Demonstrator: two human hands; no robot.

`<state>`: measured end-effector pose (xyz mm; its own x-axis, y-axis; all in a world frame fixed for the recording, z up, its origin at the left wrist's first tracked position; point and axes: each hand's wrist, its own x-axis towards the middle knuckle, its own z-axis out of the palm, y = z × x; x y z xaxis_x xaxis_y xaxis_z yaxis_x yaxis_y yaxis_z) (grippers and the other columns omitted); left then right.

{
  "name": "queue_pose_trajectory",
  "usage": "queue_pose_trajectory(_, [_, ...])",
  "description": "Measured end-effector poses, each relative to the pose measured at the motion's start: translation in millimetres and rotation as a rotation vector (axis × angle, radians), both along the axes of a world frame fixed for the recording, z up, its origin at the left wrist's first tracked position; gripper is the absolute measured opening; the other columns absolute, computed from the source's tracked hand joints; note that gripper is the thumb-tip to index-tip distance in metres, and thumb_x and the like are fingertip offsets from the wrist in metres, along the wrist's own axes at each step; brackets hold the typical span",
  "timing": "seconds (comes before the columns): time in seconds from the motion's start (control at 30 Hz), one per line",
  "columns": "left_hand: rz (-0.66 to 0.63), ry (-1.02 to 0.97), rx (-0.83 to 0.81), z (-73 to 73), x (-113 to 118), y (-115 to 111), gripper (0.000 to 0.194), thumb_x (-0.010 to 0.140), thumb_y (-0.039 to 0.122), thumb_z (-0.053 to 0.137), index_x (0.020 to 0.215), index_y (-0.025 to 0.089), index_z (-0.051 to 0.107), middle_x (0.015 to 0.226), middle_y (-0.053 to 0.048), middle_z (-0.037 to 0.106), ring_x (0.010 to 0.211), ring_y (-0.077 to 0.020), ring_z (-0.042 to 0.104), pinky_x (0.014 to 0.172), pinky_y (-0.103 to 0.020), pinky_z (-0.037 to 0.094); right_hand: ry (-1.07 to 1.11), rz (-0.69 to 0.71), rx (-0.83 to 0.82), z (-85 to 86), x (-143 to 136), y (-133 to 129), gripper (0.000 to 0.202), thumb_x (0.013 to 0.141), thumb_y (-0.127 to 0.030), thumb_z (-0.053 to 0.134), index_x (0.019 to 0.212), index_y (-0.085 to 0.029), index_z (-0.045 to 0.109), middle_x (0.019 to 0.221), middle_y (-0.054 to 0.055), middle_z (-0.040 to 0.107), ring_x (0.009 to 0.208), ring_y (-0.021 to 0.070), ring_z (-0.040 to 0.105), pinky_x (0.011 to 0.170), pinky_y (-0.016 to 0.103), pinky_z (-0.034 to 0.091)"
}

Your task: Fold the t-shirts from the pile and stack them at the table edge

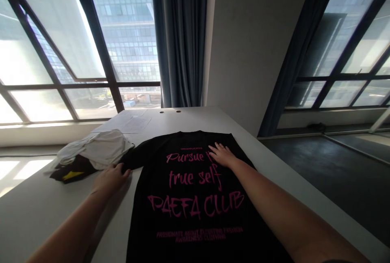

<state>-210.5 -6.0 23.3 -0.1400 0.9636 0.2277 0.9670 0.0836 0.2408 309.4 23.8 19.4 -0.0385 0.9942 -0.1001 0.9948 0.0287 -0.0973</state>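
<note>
A black T-shirt [183,190] with pink lettering lies spread on the white table, its collar toward the far end. At its left sleeve end, my left hand [112,177] is closed on the cloth, fingertips at the sleeve hem. My right hand [224,155] lies flat on the upper right of the shirt with its fingers spread, covering part of the top line of lettering. The shirt's right sleeve does not show spread out. Just beyond my left hand rests a crumpled bundle of white cloth [100,147] with a dark and yellow part.
The white table [201,119] has two round holes near its far edge. Sheets of paper [134,123] lie at the far left. Behind stand windows, a blue-grey curtain [183,39] and a grey pillar [250,44]. Dark floor [319,173] shows at right.
</note>
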Motion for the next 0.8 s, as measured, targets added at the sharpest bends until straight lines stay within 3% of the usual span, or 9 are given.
queue_pose_trajectory(0.1, [0.044,0.107,-0.096,2.2,4.0,-2.2,0.068,0.089,0.065,0.049,0.137,0.02,0.065,0.129,-0.021,0.068,0.116,-0.0448,0.066,0.099,-0.057,0.052,0.001,0.004,-0.007,-1.8,2.5,2.9,0.067,0.107,-0.06,0.029,0.167,-0.031,0.024,0.174,0.013,0.014,0.159,0.0354,0.013,0.126,0.055,0.012])
queue_pose_trajectory(0.23, [-0.013,0.04,-0.072,-1.2,12.4,-1.8,0.062,0.095,0.058,0.045,0.143,0.023,0.062,0.133,-0.019,0.066,0.123,-0.0417,0.063,0.105,-0.053,0.049,-0.008,0.007,0.017,-8.5,4.5,7.5,0.069,0.106,-0.062,0.033,0.167,-0.031,0.026,0.174,0.013,0.016,0.158,0.0374,0.015,0.125,0.057,0.014])
queue_pose_trajectory(0.4, [-0.153,-0.199,0.08,-5.7,19.5,4.9,0.055,0.095,0.045,0.044,0.139,0.017,0.062,0.136,-0.017,0.064,0.13,-0.0342,0.059,0.114,-0.047,0.045,-0.007,0.024,0.032,-14.8,8.5,12.8,0.07,0.104,-0.064,0.035,0.166,-0.032,0.029,0.173,0.012,0.019,0.158,0.0381,0.019,0.125,0.057,0.017])
queue_pose_trajectory(0.5, [-0.25,-0.286,0.194,-1.3,24.1,0.7,0.054,0.097,0.04,0.041,0.142,0.016,0.059,0.138,-0.015,0.062,0.132,-0.0286,0.057,0.117,-0.041,0.043,-0.006,0.023,0.038,-15.8,9.3,13.8,0.071,0.103,-0.065,0.036,0.166,-0.032,0.03,0.173,0.011,0.02,0.158,0.0374,0.019,0.125,0.057,0.017])
queue_pose_trajectory(0.6, [-0.3,-0.335,0.273,5.4,31.8,-7.8,0.053,0.097,0.038,0.046,0.145,0.02,0.058,0.144,-0.013,0.057,0.133,-0.0298,0.056,0.117,-0.044,0.045,0.004,0.016,0.038,-15.0,9.1,13.2,0.07,0.103,-0.065,0.036,0.165,-0.033,0.031,0.173,0.009,0.021,0.158,0.037,0.019,0.125,0.057,0.016])
queue_pose_trajectory(0.7, [-0.278,-0.417,0.256,12.7,42.4,-7.4,0.056,0.093,0.038,0.055,0.146,0.022,0.058,0.148,-0.011,0.055,0.136,-0.0313,0.054,0.116,-0.046,0.046,0.013,0.011,0.039,-12.8,8.7,11.7,0.07,0.103,-0.064,0.037,0.165,-0.033,0.032,0.173,0.01,0.021,0.158,0.0374,0.018,0.125,0.057,0.016])
queue_pose_trajectory(0.8, [-0.173,-0.715,0.115,23.1,51.1,8.7,0.056,0.095,0.038,0.055,0.149,0.023,0.054,0.136,-0.009,0.066,0.124,-0.0279,0.064,0.102,-0.041,0.057,0.018,0.017,0.038,-10.3,8.5,10.1,0.07,0.103,-0.064,0.037,0.165,-0.032,0.032,0.173,0.011,0.021,0.158,0.0379,0.018,0.125,0.057,0.015])
